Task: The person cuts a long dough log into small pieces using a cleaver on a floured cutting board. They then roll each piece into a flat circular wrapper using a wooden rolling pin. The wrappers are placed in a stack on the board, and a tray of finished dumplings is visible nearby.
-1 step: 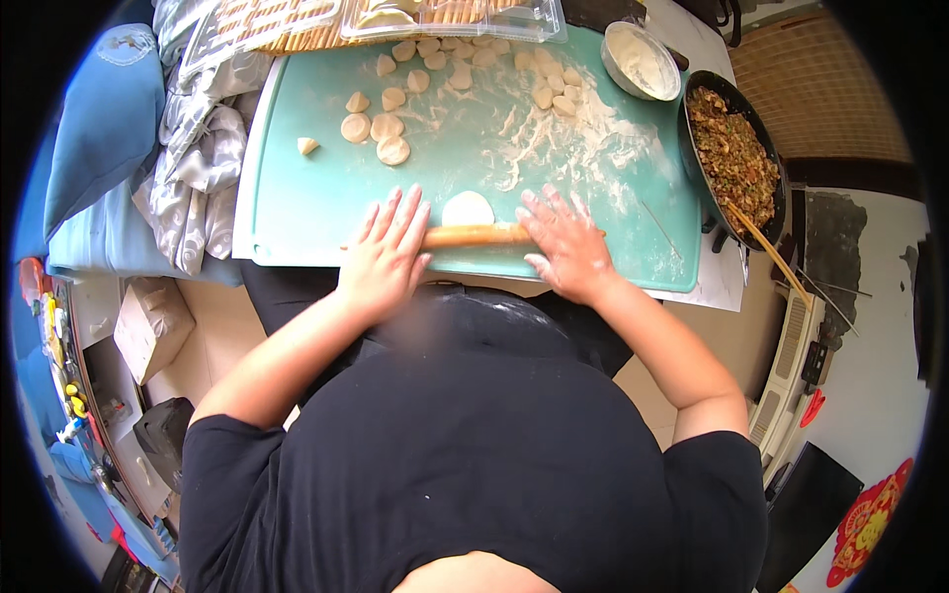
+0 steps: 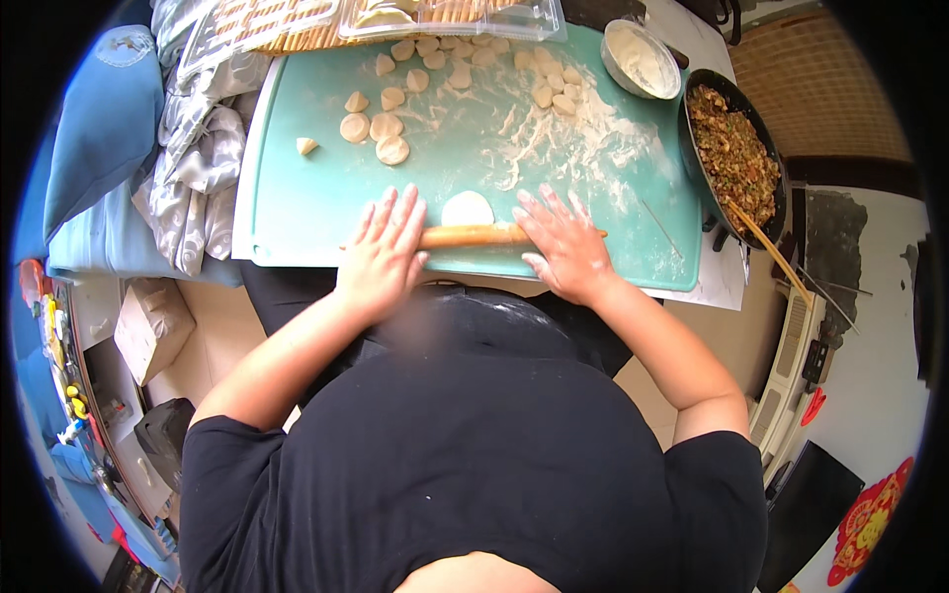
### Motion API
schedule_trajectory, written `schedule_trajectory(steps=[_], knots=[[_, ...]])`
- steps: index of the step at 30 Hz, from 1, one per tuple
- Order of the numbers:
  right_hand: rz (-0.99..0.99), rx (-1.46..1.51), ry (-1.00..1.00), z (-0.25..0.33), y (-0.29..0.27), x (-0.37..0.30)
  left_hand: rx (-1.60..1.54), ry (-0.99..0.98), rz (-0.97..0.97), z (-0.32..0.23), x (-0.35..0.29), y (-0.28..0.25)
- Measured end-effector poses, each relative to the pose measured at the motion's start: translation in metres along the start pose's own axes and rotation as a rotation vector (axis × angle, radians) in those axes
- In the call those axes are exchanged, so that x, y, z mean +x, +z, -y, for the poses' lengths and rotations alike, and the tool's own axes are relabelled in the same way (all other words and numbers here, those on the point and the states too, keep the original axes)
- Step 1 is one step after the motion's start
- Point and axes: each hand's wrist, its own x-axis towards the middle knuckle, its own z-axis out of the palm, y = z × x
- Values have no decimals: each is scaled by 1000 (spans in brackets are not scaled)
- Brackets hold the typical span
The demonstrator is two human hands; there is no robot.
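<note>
A wooden rolling pin lies crosswise near the front edge of the green board. My left hand rests flat over its left end, fingers stretched out and pointing away from me. Over the right end lies my right hand, also flat, with spread, floury fingers. Just beyond the pin, between the two hands, is a round white dough wrapper; the pin touches or covers its near edge. Several small dough pieces sit farther back, some pressed into discs. One lone dough piece is at the left.
Loose flour is scattered on the board's right half. A bowl of flour stands at the back right, beside a black pan of chopped filling with chopsticks across its rim. Clear plastic trays with dumplings line the far edge.
</note>
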Motion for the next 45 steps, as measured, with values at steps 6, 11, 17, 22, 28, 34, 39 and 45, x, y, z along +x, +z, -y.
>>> schedule_trajectory(steps=[6, 11, 17, 22, 28, 34, 39, 45], knots=[[-150, 7, 178, -18, -5, 42, 86, -158, -183, 16, 52, -4], [27, -6, 68, 7, 1, -14, -33, -11, 40, 2, 1, -6], [-164, -50, 173, -15, -9, 41, 78, -180, -200, 20, 44, -2], [31, 9, 95, 8, 12, -24, 7, 56, 30, 3, -8, -5], [-68, -57, 126, -1, -10, 35, 81, -120, -147, 31, 33, -2], [-129, 18, 172, -11, 14, 12, 124, -97, 28, 12, 38, -13], [-327, 203, 0, 14, 19, -27, -420, -45, -38, -23, 40, -6], [-448, 223, -17, 15, 3, -28, -437, -236, 205, -27, 83, -27]])
